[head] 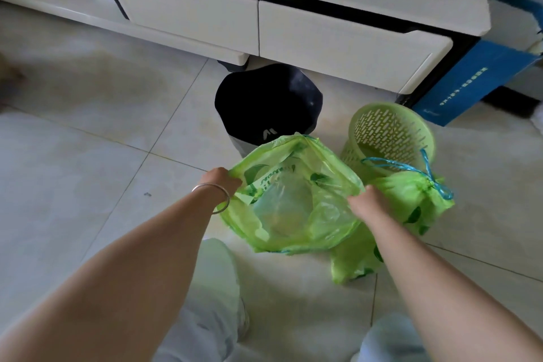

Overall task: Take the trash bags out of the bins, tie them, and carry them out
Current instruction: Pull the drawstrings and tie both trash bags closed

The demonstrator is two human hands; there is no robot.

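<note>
You hold the open green trash bag (pixel 293 194) by its rim, mouth wide. The tied green bag (pixel 411 203), closed with blue string, lies beside it. Behind stand a black-lined bin (pixel 267 103) and a tilted green basket bin (pixel 388 132).

We cannot see the fingertips of either of the hands: those of the left hand (pixel 221 181) and right hand (pixel 365 203) are tucked behind the rim of the open green bag (pixel 289 200). The bag's print is too blurred to read. The blue box (pixel 470 82) runs off the right edge, and the black bin (pixel 266 103) is partly covered by the bag.
</note>
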